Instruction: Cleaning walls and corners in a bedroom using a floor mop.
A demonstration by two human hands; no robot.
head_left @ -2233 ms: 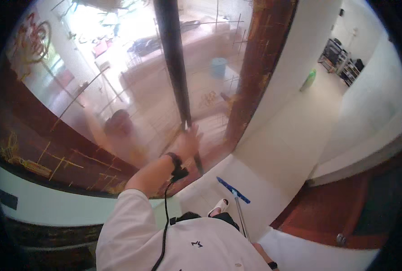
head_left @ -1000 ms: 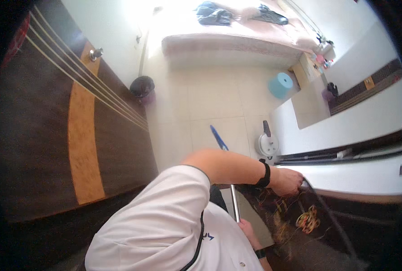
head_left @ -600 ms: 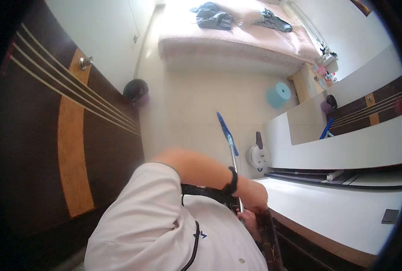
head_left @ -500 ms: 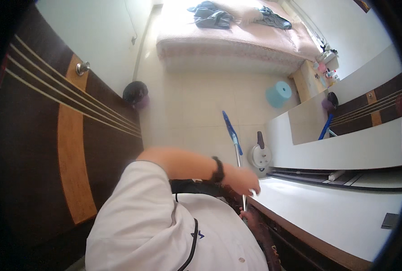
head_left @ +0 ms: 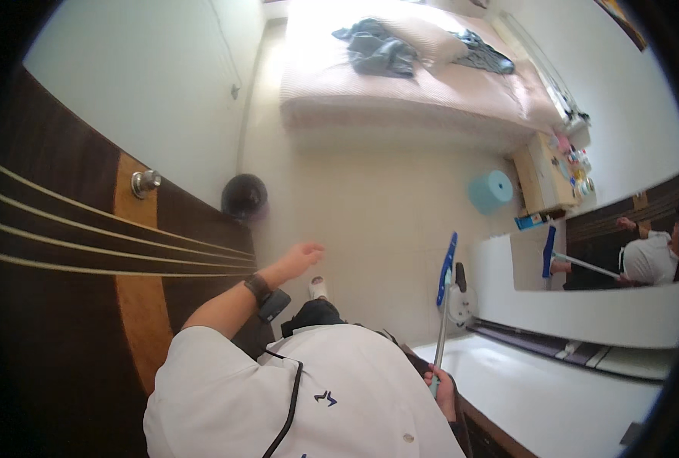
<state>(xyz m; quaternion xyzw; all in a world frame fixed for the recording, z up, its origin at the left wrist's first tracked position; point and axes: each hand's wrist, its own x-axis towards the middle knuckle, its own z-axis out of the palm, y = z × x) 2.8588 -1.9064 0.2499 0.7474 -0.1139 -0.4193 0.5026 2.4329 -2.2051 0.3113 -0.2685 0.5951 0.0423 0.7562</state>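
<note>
We're in a bright bedroom, pale tiled floor (head_left: 385,202) underfoot, and across the far end runs the bed (head_left: 400,103) in its pinkish cover, grey-blue clothes (head_left: 385,55) crumpled on top! Down the left stands a dark brown door (head_left: 57,305) with an orange-brown strip and a metal knob (head_left: 146,182); just beyond it, a dark bin (head_left: 245,198). Over on the right, a light blue stool (head_left: 490,192) sits near a small wooden cabinet (head_left: 545,175), and a mirror (head_left: 529,263) catches the person's reflection.

Now to the hands! The right hand (head_left: 444,388) has its fingers wrapped round the handle of a floor wiper (head_left: 443,320), close by the white shirt (head_left: 324,397). The left hand (head_left: 303,259) is well apart from it, near the door, fingers loose and holding nothing.

And the wiper itself: a straight silvery pole, a lighter blue joint, and a long narrow head in deep blue, angled away from the person, right beside a lidded pot (head_left: 461,305) with a black handle. Whether that head touches the floor, I can't tell.
</note>
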